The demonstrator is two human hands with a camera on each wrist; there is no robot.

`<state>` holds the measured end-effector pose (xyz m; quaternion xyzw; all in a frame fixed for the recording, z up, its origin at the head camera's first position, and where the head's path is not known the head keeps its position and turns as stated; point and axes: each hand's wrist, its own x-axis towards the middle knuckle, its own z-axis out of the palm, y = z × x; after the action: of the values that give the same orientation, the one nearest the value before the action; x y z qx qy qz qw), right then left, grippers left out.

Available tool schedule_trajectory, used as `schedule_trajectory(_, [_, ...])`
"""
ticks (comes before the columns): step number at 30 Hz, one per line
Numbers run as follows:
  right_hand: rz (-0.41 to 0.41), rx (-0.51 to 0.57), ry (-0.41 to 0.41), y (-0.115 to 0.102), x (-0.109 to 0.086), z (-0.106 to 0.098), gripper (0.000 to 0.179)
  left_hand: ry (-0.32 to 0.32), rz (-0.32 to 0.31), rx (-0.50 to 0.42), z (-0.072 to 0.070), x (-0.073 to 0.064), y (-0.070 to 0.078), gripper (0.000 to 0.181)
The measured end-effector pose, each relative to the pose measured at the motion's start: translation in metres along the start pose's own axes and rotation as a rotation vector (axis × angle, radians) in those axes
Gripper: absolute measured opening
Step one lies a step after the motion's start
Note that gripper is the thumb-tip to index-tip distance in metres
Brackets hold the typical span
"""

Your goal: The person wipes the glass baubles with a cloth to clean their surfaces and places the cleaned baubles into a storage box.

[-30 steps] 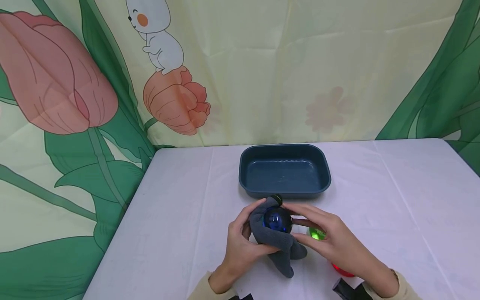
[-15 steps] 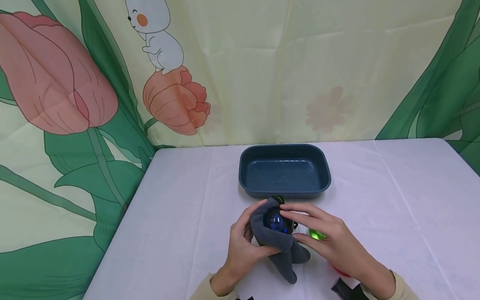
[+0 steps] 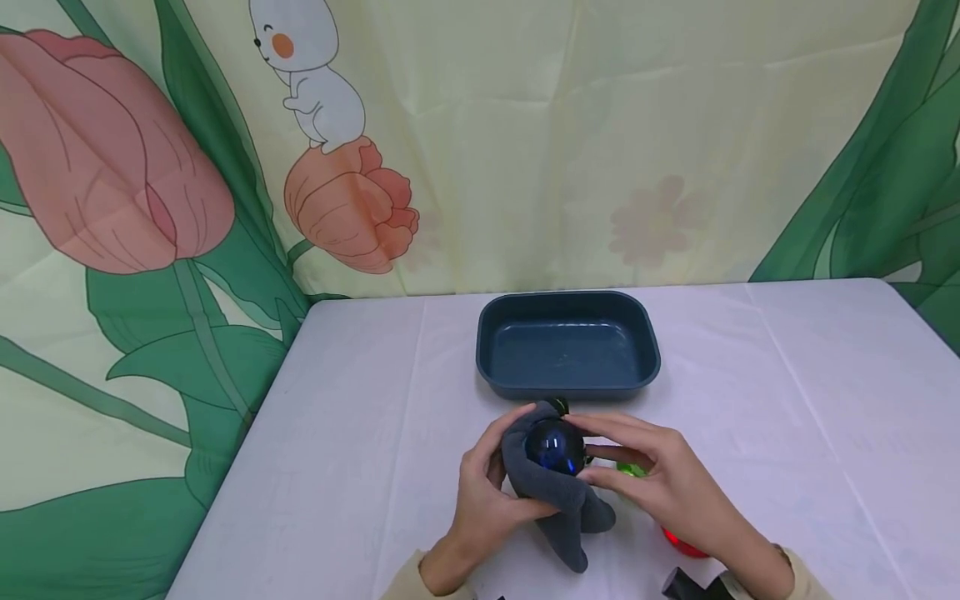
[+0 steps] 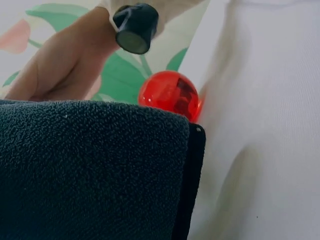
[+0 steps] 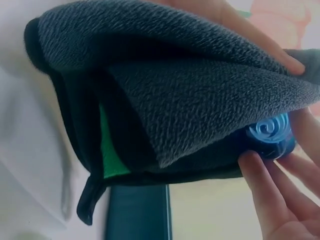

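Grey terry towel (image 3: pixel 573 521) is folded around a shiny dark-blue glass-like ball (image 3: pixel 553 446), held over the table before the tray. My left hand (image 3: pixel 480 492) grips the towel from the left, fingers behind and thumb across the front. On the other side, my right hand (image 3: pixel 667 475) pinches the ball between thumb and fingertips. A raised spiral shows on the blue ball (image 5: pixel 270 129) in the right wrist view, where the towel (image 5: pixel 185 105) covers much of it. The towel's dark-edged side fills the left wrist view, with a red ball (image 4: pixel 165 94) beyond.
Dark-blue rectangular tray (image 3: pixel 567 392) stands at the back of the white-covered table (image 3: pixel 360 433). A green ball (image 3: pixel 632 470) lies partly hidden behind my right fingers. Part of the red ball shows below my right forearm. A printed curtain (image 3: pixel 510 167) hangs behind the table.
My right fingers shifted over the ball's upper side, then back to its right side. The ball turned slightly in the towel; the towel's hanging ends swayed. My left hand keeps its grip.
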<state>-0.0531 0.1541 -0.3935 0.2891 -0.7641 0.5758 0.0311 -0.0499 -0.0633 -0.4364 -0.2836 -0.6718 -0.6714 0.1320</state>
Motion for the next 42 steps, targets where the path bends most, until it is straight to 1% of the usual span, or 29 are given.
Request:
schedule_trajectory(3, [-0.008, -0.043, -0.013, -0.0003, 0.0003, -0.0008, 0.054, 0.015, 0.018, 0.005, -0.0008, 0.0012, -0.0001, 0.085])
schedule_trajectory(5, [-0.046, -0.079, -0.017, -0.0005, 0.0010, -0.0014, 0.057, 0.019, 0.021, 0.011, -0.0015, 0.0021, 0.0002, 0.085])
schedule_trajectory(10, [-0.146, -0.207, -0.004, 0.0012, 0.0012, -0.0021, 0.068, 0.034, -0.008, 0.020, -0.0014, 0.0025, 0.0001, 0.084])
schedule_trajectory(11, [-0.155, -0.229, -0.002, 0.0017, 0.0009, -0.0019, 0.070, 0.038, -0.014, 0.020, -0.0012, 0.0023, 0.0000, 0.084])
schedule_trajectory(14, [-0.158, -0.281, -0.003, 0.0030, 0.0002, -0.0011, 0.066, 0.046, -0.030, 0.018, -0.0002, 0.0014, -0.0001, 0.083])
schedule_trajectory(16, [-0.175, -0.303, -0.002, 0.0033, -0.0001, -0.0004, 0.057, 0.052, -0.037, 0.023, 0.0003, 0.0009, 0.0000, 0.083])
schedule_trajectory(19, [-0.198, -0.321, -0.003, 0.0020, -0.0004, 0.0002, 0.045, 0.054, -0.036, 0.038, 0.0003, -0.0001, 0.0002, 0.083])
schedule_trajectory(21, [-0.230, -0.326, 0.000, 0.0006, -0.0004, 0.0004, 0.047, 0.051, -0.026, 0.052, 0.0000, -0.0007, 0.0002, 0.083])
schedule_trajectory(25, [-0.229, -0.331, -0.002, -0.0008, -0.0015, 0.0007, 0.051, 0.043, -0.006, 0.065, -0.0003, -0.0008, 0.0005, 0.084])
schedule_trajectory(30, [-0.204, -0.354, 0.000, 0.0008, -0.0032, 0.0005, 0.053, 0.037, -0.014, 0.069, 0.0000, -0.0006, 0.0021, 0.085])
schedule_trajectory(33, [-0.213, -0.359, 0.002, 0.0011, -0.0033, 0.0003, 0.053, 0.033, -0.019, 0.074, 0.0003, -0.0004, 0.0028, 0.085])
schedule_trajectory(39, [-0.256, -0.329, 0.008, 0.0001, -0.0021, 0.0004, 0.049, 0.028, -0.017, 0.079, -0.0004, 0.0001, 0.0030, 0.085])
schedule_trajectory(42, [-0.250, -0.317, 0.006, 0.0000, -0.0022, 0.0007, 0.046, 0.029, -0.011, 0.079, -0.0016, 0.0004, 0.0029, 0.085])
